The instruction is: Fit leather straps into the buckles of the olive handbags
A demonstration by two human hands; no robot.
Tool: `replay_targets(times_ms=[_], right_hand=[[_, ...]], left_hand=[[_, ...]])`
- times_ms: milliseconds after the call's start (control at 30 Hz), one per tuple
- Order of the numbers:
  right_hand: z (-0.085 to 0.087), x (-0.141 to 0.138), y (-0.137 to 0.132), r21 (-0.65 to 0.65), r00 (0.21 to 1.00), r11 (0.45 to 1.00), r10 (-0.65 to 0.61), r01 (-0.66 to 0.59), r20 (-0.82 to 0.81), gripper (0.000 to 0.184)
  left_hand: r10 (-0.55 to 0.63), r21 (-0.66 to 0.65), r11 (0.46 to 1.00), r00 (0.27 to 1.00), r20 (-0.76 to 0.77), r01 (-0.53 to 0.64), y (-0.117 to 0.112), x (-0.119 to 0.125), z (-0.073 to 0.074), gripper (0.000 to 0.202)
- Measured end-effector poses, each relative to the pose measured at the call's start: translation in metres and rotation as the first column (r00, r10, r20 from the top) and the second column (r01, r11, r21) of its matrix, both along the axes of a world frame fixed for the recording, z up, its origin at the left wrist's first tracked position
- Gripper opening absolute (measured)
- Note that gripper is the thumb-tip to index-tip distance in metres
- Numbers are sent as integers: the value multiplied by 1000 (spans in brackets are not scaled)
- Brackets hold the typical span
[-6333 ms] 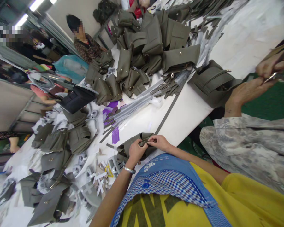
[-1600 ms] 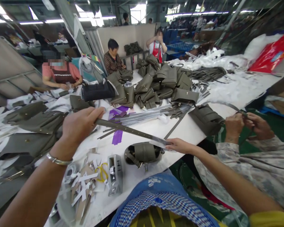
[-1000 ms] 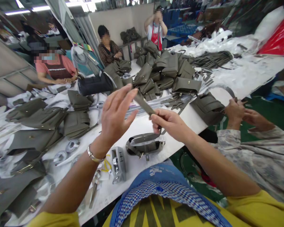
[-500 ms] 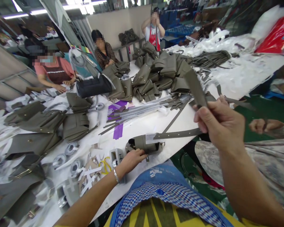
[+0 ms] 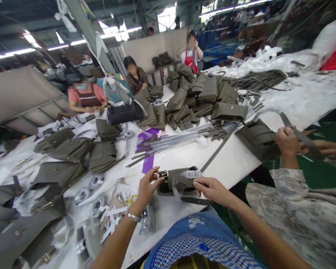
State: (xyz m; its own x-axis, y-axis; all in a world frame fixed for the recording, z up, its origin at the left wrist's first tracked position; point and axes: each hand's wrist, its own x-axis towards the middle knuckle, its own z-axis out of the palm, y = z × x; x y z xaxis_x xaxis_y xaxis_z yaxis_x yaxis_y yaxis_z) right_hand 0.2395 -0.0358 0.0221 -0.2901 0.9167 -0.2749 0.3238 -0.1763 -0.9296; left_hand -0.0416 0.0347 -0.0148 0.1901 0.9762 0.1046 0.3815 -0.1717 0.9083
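Observation:
A small olive-grey handbag lies on the white table close in front of me. My left hand pinches a gold buckle at the bag's left end between thumb and fingers. My right hand is closed on an olive-grey strap that runs across the bag. Clear plastic film hangs by this strap. A punched strap end lies below my right fingers. Crumpled white wrapping shows at the bag's right side.
Tape dispensers, tape rolls, paper scraps and yellow scissors lie left. Bags are heaped at the back, with more left. Bundled strips lie mid-table. A co-worker's hand holds a strap at the right.
My right hand has come down from its raised place to the bag. My left hand has moved to the buckle. The view has tilted up, and the co-worker's bag and hands now show at right.

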Motion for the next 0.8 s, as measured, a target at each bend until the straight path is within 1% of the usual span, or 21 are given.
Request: replay_targets(times_ms=[67,133,233,367,467,533,600,667,800], right_hand=[[-22,-12,2,-22,999,999,-26,25,-42,46],[-38,-24,5,-56,992,997,-53,47,-118,46],[-53,-39,11,-120,963,991,-92,63,-254,46],[-65,-54,18,-162,915,987,-67,2,-397,45],[-72,-62,21,-177,894,984,-58,-24,-444,46],[-74,-67,23,-188,892,982,-58,-30,-448,48],[-73,-70,26,-194,895,980,-51,-40,-442,48],[-70,-72,31,-185,897,981,-29,-59,-441,48],[-65,-72,44,-179,900,978,17,-105,-435,48]], left_hand=[[33,6,999,999,-9,-33,2,-2,-2,36],[61,-3,998,998,0,-61,3,-4,-5,32],[69,-80,995,994,80,-63,3,-5,-10,34],[60,-180,983,975,216,-21,-2,-1,-15,37],[58,-240,970,942,330,24,-7,2,-16,37],[71,-262,965,927,368,30,-9,3,-16,37],[85,-245,970,929,361,7,-8,2,-15,37],[73,-213,977,937,342,2,-7,0,-13,36],[28,-227,972,931,363,60,-6,-3,-15,37]])
